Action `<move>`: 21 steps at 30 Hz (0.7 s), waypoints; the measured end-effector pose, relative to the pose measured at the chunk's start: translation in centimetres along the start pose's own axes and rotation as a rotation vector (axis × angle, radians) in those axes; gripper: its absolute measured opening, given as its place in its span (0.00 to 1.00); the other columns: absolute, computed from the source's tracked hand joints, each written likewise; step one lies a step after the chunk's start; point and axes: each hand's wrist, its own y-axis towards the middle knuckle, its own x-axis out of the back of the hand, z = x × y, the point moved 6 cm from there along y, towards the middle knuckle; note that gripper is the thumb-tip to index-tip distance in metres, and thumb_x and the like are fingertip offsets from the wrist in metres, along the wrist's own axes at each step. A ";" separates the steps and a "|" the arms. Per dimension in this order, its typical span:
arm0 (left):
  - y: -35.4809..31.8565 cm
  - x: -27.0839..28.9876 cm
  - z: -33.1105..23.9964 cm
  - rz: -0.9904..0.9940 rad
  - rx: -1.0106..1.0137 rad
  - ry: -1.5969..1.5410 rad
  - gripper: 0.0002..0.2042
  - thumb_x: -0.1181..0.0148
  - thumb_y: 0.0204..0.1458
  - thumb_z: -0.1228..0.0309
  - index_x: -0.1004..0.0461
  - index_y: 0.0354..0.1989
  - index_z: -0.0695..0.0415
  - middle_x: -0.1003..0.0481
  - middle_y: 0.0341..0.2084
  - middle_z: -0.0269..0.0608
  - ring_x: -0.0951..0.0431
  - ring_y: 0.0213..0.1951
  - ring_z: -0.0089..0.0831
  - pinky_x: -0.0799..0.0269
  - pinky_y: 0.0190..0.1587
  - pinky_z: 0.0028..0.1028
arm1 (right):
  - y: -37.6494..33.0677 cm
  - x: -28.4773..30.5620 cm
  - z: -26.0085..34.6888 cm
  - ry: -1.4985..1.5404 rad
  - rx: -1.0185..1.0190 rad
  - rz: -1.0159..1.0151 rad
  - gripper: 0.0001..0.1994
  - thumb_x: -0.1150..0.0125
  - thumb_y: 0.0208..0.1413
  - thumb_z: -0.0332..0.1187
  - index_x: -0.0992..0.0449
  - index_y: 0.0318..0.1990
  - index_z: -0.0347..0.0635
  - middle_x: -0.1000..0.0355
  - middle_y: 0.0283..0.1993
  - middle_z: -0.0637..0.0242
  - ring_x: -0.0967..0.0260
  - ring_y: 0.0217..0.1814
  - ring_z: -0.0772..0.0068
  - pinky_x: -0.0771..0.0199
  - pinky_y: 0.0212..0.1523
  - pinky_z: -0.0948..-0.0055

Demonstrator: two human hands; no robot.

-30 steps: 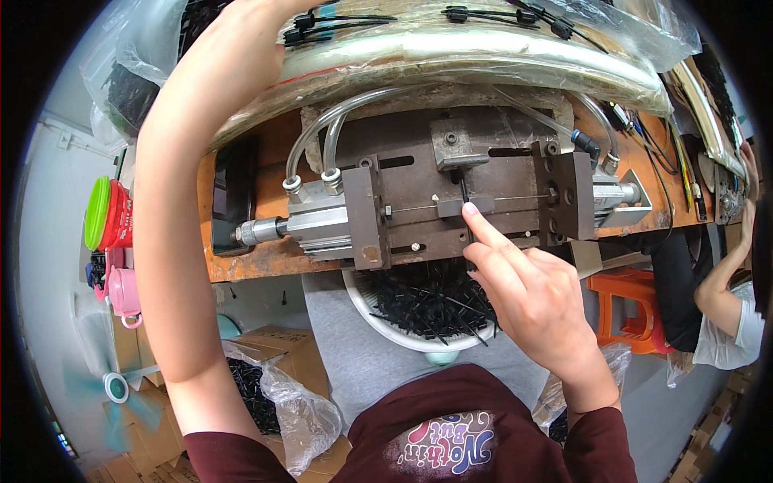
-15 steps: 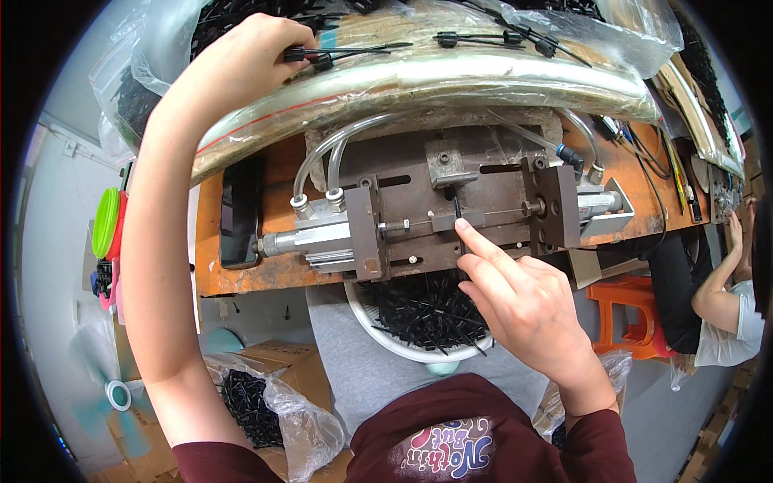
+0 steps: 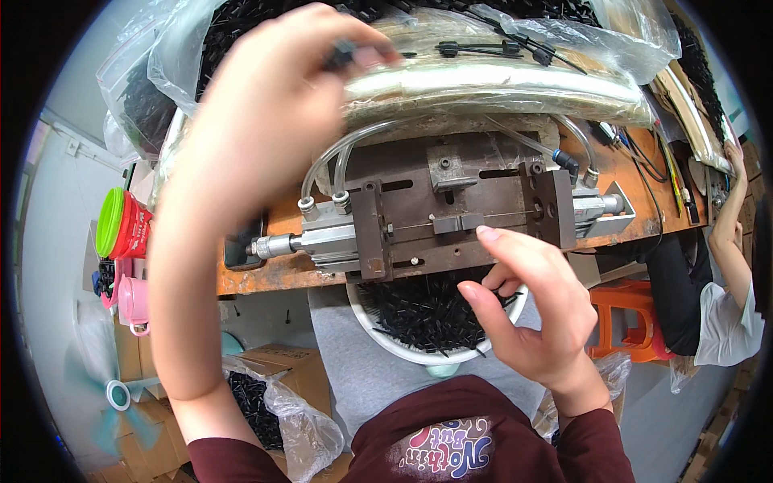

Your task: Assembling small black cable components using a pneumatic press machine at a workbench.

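Lettering (image 3: 440,447) marks maroon shirt (image 3: 517,427) — R hand (image 3: 543,310) nr metal jig (image 3: 491,196).

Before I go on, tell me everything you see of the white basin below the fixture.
The white basin is round, looks like plastic, and has a smooth pale rim. It holds a dense, jumbled heap of slender black parts, a few poking over the near rim. It appears to rest on the grey cloth over the person's lap. The fixture hides its far side, and the right hand covers part of its right side in this view.
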 end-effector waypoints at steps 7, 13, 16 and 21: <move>-6.1 -5.1 -8.8 0.033 0.090 -0.300 0.15 0.46 0.48 0.89 0.24 0.44 0.65 0.30 0.33 0.45 0.24 0.34 0.40 0.26 0.38 0.32 | 0.0 1.4 1.3 -0.002 0.030 -0.086 0.25 0.22 0.42 0.23 0.24 0.50 0.33 0.25 0.47 0.54 0.23 0.43 0.65 0.20 0.38 0.73; -9.3 -8.2 -9.7 0.138 0.205 -0.577 0.17 0.47 0.54 0.88 0.23 0.51 0.64 0.31 0.35 0.43 0.26 0.34 0.32 0.27 0.37 0.28 | -2.6 1.7 0.5 0.037 -0.003 0.057 0.16 0.25 0.42 0.20 0.19 0.41 0.34 0.24 0.42 0.56 0.22 0.38 0.59 0.17 0.37 0.68; -10.3 -9.3 -9.0 0.129 0.249 -0.668 0.18 0.47 0.56 0.87 0.23 0.54 0.63 0.30 0.37 0.43 0.26 0.34 0.30 0.28 0.36 0.26 | -3.5 1.4 0.3 -0.007 0.022 0.066 0.16 0.26 0.42 0.18 0.18 0.42 0.35 0.24 0.42 0.56 0.21 0.37 0.60 0.17 0.36 0.69; -12.4 -8.7 -6.9 -0.075 0.473 -0.779 0.16 0.47 0.61 0.82 0.24 0.57 0.63 0.28 0.37 0.39 0.27 0.30 0.19 0.30 0.32 0.20 | -3.5 1.2 -1.7 0.008 -0.073 0.069 0.16 0.28 0.43 0.18 0.20 0.43 0.33 0.26 0.50 0.52 0.22 0.42 0.58 0.20 0.39 0.66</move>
